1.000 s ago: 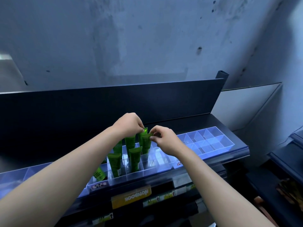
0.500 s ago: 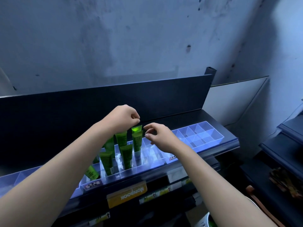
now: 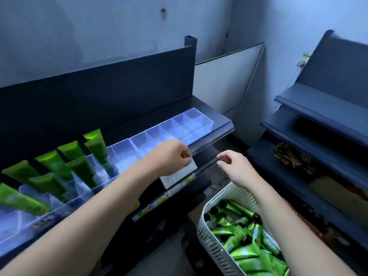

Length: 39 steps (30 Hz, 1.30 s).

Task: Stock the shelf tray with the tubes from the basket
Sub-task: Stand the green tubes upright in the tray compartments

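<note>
1. Head view reference: the dark shelf [image 3: 211, 114] is the largest item and serves as the landmark for every position below. Its flat deck sits at working height, so stock can be dropped in from above.
2. The clear shelf tray [image 3: 199, 124] lies along the front edge of the shelf. Dividers split it into narrow cells; each cell appears sized to keep one tube standing.
3. The white basket [image 3: 214, 202] stands below and in front of the shelf, toward its right end. It holds a loose pile of green tubes [image 3: 247, 253], placed within reach of the right arm for restocking.
4. Stocked tubes [image 3: 97, 148] occupy the tray cells at the left part of the shelf. They stand cap-down and lean back toward the shelf's rear panel. Cells to the right of them are unfilled, so the task is judged partly done.
5. The left hand [image 3: 171, 156] is at the shelf's front edge, near mid-length, fingers curled, grasping nothing visible. It overlaps a pale label holder [image 3: 179, 176] on the shelf lip; contact cannot be confirmed.
6. The right hand [image 3: 237, 166] hovers just off the front edge, above the basket, fingers relaxed and empty. Judgement: positioned to reach down for the next tube.
</note>
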Motion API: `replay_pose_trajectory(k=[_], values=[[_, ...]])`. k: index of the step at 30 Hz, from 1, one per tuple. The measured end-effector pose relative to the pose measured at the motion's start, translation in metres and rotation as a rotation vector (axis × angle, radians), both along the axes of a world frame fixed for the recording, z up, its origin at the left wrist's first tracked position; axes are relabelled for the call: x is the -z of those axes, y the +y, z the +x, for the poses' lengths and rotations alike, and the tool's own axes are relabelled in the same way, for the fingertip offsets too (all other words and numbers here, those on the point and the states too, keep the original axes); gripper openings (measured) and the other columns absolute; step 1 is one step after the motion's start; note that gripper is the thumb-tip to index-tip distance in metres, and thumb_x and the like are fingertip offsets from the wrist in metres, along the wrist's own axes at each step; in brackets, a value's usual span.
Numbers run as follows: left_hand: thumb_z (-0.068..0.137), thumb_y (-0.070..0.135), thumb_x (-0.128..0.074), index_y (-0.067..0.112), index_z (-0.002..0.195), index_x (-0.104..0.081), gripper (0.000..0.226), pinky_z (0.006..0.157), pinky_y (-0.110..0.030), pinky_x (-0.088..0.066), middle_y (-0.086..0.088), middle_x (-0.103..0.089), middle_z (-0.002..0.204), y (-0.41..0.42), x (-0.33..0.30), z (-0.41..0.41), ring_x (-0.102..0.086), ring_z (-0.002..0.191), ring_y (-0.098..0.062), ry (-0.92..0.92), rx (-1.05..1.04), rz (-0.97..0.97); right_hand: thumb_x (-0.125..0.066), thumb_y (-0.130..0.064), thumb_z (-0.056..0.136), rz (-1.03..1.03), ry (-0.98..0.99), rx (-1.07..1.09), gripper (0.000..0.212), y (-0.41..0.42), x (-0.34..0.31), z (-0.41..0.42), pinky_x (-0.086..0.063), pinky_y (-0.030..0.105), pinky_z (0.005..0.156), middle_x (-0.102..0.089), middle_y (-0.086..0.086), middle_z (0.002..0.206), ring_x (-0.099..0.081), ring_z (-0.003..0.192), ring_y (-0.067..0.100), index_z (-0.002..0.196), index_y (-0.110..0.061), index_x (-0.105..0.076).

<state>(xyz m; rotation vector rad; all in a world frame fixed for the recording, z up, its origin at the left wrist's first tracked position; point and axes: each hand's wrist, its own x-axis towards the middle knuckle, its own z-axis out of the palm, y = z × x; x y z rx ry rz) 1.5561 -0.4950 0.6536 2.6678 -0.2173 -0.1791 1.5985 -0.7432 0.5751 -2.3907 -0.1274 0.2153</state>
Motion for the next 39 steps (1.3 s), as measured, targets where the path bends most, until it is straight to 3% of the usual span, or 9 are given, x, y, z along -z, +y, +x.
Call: replay_pose_trajectory(k=[4,9,13,16,20,26,30,35,39], values=[[0.088,0.027,-0.062,0.018,0.092,-0.076,0.018,0.079,-0.033,-0.055,0.002,-0.076,0.091,-0.085,0.058,0.001,-0.068,0.088,-0.019,0.110,0.167,0.005,-0.068,-0.018,0.094,-0.038,0.151,0.194,0.014,-0.094,0.061,-0.025,-0.046,0.028,0.078,-0.071,-0.005,0.087,-0.069,0.084,0.019,0.106,-0.025,-0.069],[0.082,0.021,-0.058,0.010,0.080,-0.067,0.015,0.070,-0.035,-0.057,-0.009,-0.073,0.084,-0.173,0.138,-0.008,-0.068,0.083,-0.032,0.272,0.322,0.102,-0.070,-0.017,0.095,-0.147,0.405,0.158,0.021,-0.143,0.140,-0.065,-0.044,0.024,0.080,-0.071,-0.001,0.100,-0.064,0.092,0.015,0.115,-0.012,-0.072],[0.090,0.014,-0.056,0.006,0.105,-0.069,0.021,0.079,-0.039,-0.054,-0.016,-0.072,0.108,-0.217,0.195,-0.019,-0.068,0.103,-0.037,0.417,0.373,0.311,-0.070,-0.030,0.097,-0.195,0.581,0.056,0.032,-0.145,0.189,-0.089,-0.047,0.027,0.085,-0.072,0.004,0.124,-0.067,0.112,0.023,0.125,-0.015,-0.068],[0.096,0.014,-0.054,0.003,0.132,-0.056,0.038,0.099,-0.045,-0.053,-0.018,-0.063,0.132,-0.223,0.236,-0.021,-0.062,0.123,-0.036,0.539,0.376,0.447,-0.067,-0.031,0.095,-0.201,0.568,0.074,0.039,-0.140,0.207,-0.089,-0.051,0.032,0.097,-0.070,0.006,0.132,-0.065,0.122,0.029,0.133,-0.018,-0.066],[0.100,0.017,-0.054,0.002,0.152,-0.038,0.056,0.111,-0.046,-0.045,-0.015,-0.050,0.149,-0.225,0.268,-0.018,-0.049,0.139,-0.031,0.608,0.370,0.540,-0.064,-0.035,0.094,-0.243,0.523,0.049,0.036,-0.133,0.218,-0.081,-0.055,0.040,0.095,-0.072,0.008,0.125,-0.067,0.115,0.033,0.128,-0.022,-0.066],[0.089,0.015,-0.069,0.013,0.145,-0.047,0.061,0.101,-0.045,-0.054,-0.010,-0.057,0.140,-0.230,0.278,-0.019,-0.058,0.129,-0.033,0.601,0.307,0.543,-0.067,-0.033,0.097,-0.334,0.493,0.009,0.045,-0.120,0.232,-0.084,-0.051,0.039,0.092,-0.059,0.016,0.138,-0.063,0.121,0.038,0.134,-0.009,-0.058],[0.088,0.012,-0.074,0.014,0.137,-0.058,0.051,0.098,-0.044,-0.053,-0.010,-0.062,0.136,-0.231,0.264,-0.018,-0.061,0.125,-0.034,0.582,0.297,0.603,-0.072,-0.035,0.095,-0.302,0.535,0.053,0.042,-0.121,0.231,-0.086,-0.052,0.038,0.089,-0.069,0.013,0.125,-0.065,0.117,0.036,0.127,-0.010,-0.061],[0.085,0.008,-0.078,0.008,0.121,-0.068,0.038,0.095,-0.044,-0.054,-0.013,-0.068,0.125,-0.229,0.240,-0.017,-0.066,0.118,-0.037,0.500,0.335,0.641,-0.071,-0.023,0.096,-0.135,0.591,0.080,0.006,-0.122,0.226,-0.079,-0.037,0.027,0.057,-0.055,-0.001,0.081,-0.055,0.079,0.021,0.091,-0.019,-0.069],[0.087,0.009,-0.068,0.005,0.106,-0.070,0.020,0.079,-0.044,-0.058,-0.013,-0.067,0.110,-0.212,0.208,-0.017,-0.070,0.101,-0.039,0.313,0.427,0.615,-0.070,-0.020,0.093,-0.025,0.528,0.061,0.023,-0.121,0.198,-0.082,-0.039,0.025,0.050,-0.058,-0.007,0.067,-0.051,0.055,0.011,0.072,-0.023,-0.060]])
